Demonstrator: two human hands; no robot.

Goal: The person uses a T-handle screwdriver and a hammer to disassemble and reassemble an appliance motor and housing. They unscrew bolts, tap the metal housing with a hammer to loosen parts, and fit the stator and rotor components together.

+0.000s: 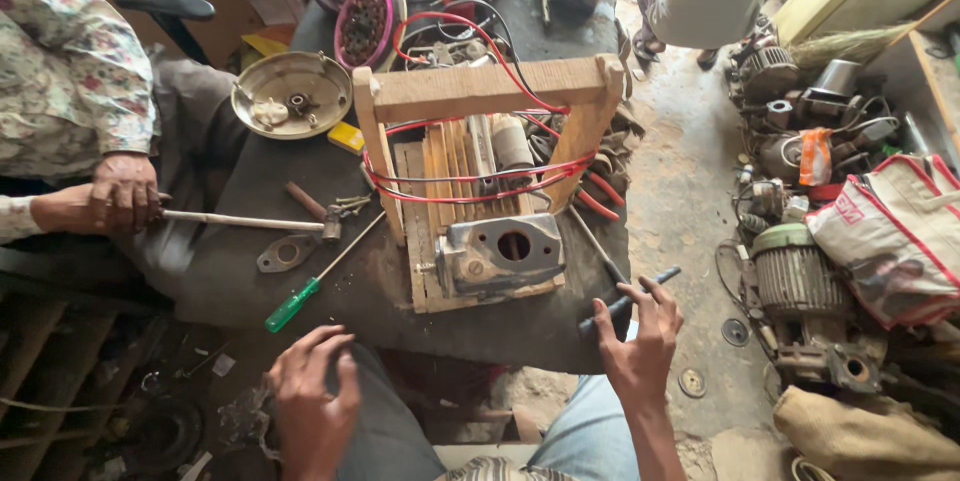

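Resting on a denim-clad knee, the person's left hand (312, 403) is lying loosely curled and holding nothing. Across the lap, the right hand (640, 339) is closing its fingers around a dark, slim-handled hand tool (628, 301) at the near right edge of the grimy dark workbench (240, 281). Just beyond it, a grey metal motor housing with a round hole (500, 253) is sitting on a slatted wooden winding frame (488, 91) wrapped in red wire (470, 189). A green-handled screwdriver (318, 275) is lying to the left. At far left, a co-worker's hands (122, 195) are gripping a wooden-handled hammer (250, 222).
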